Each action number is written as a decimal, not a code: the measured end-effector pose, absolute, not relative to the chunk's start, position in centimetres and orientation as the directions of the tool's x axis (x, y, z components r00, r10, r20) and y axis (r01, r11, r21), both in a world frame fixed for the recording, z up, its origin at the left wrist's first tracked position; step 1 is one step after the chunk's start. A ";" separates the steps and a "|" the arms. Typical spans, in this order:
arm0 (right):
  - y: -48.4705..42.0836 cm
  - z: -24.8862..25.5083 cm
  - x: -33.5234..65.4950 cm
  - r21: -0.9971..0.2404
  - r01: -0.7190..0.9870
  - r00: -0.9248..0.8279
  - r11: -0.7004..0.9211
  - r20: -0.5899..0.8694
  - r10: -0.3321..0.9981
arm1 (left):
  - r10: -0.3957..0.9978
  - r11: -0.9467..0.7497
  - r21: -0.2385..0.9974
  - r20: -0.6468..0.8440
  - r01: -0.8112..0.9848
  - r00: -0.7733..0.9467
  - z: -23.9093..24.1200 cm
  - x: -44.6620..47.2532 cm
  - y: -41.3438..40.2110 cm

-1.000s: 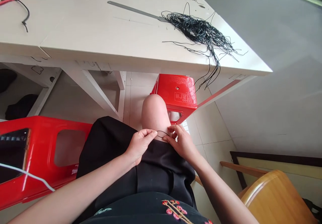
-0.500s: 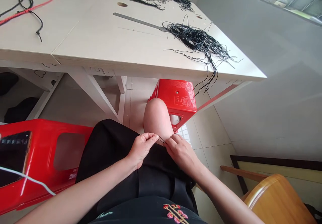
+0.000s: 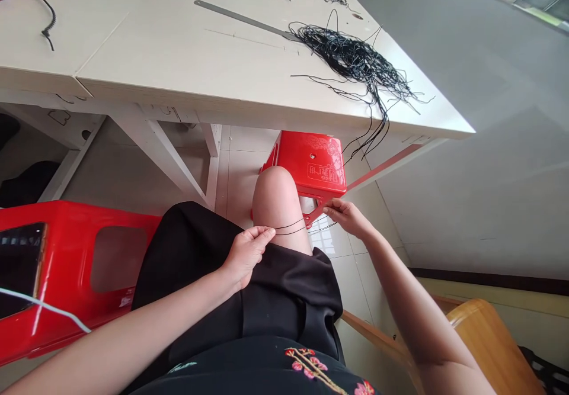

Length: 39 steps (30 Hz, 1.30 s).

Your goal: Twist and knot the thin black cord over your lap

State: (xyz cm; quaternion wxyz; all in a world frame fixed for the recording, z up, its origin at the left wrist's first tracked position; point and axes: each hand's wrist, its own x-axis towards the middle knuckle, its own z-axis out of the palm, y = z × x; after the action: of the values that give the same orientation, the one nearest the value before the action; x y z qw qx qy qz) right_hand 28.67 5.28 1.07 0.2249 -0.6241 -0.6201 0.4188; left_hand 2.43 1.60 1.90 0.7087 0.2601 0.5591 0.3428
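Observation:
Thin black cord (image 3: pixel 291 230) stretches across my bare knee between my two hands, in more than one strand. My left hand (image 3: pixel 249 250) pinches it between thumb and fingers above the black skirt. Out to the right, my right hand (image 3: pixel 349 217) is closed on the other end of the cord, over the floor beside the knee. On the table above lies a tangled bundle of black cords (image 3: pixel 355 57), some ends hanging over the front edge. A flat metal ruler (image 3: pixel 244 19) runs under the bundle's left end.
The white table (image 3: pixel 178 69) spans the top. Beneath it, a red plastic stool (image 3: pixel 311 158) stands past my knee. Another red stool (image 3: pixel 75 253) at left carries a phone (image 3: pixel 20 265) and a white cable (image 3: pixel 48 307). A wooden chair (image 3: pixel 493 347) is at lower right.
My right hand has moved up and to the right, away from my left hand, drawing out the cord between them. My left hand has shifted slightly; the view has tilted a little.

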 end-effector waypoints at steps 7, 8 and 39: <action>7.4 -1.3 32.0 -0.762 0.617 -0.029 -0.197 -0.273 0.962 | 0.765 0.643 0.735 -0.628 -0.217 0.139 1.7 2.4 1.7; 7.4 -1.3 32.1 -0.757 0.623 -0.004 -0.199 -0.257 0.966 | 0.763 0.645 0.733 -0.631 -0.216 0.138 1.6 2.4 1.8; -2.4 0.5 16.2 -0.201 0.955 -0.160 0.220 0.277 0.947 | 0.725 0.687 0.655 -0.650 -0.314 0.229 1.8 4.4 2.0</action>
State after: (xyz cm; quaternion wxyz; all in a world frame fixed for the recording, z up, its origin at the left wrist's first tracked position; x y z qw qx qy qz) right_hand 16.24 -2.35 0.53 0.1734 -0.6244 -0.7616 -0.0102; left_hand 4.35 2.04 1.79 0.7585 0.1983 0.5177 0.3425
